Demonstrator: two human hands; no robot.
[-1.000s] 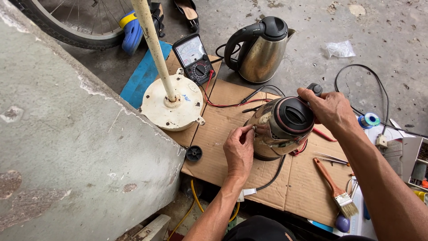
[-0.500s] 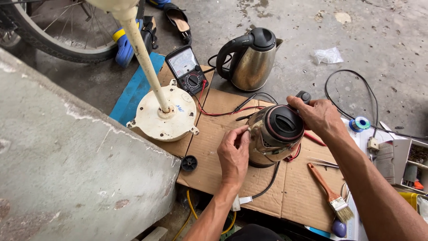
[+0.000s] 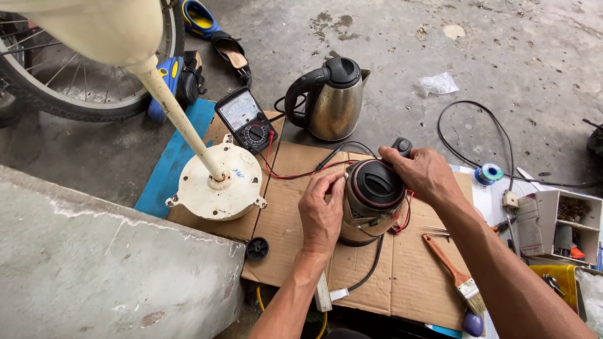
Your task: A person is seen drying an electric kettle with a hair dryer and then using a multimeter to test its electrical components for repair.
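- While I watch from the head view, the steel kettle [image 3: 370,204] stands on cardboard [image 3: 295,251] on the floor; my left hand [image 3: 321,210] pinches its side, my right hand [image 3: 427,176] grasps the handle.
- It looks rigid, smooth, fairly light; the handle gives the surest hold.

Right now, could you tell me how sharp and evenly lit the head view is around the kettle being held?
Head view: soft, even daylight and faint shadows; the held kettle and both hands, left hand and right hand, are sharp; mild glare on the second kettle; the cream fan part at top left looms large.
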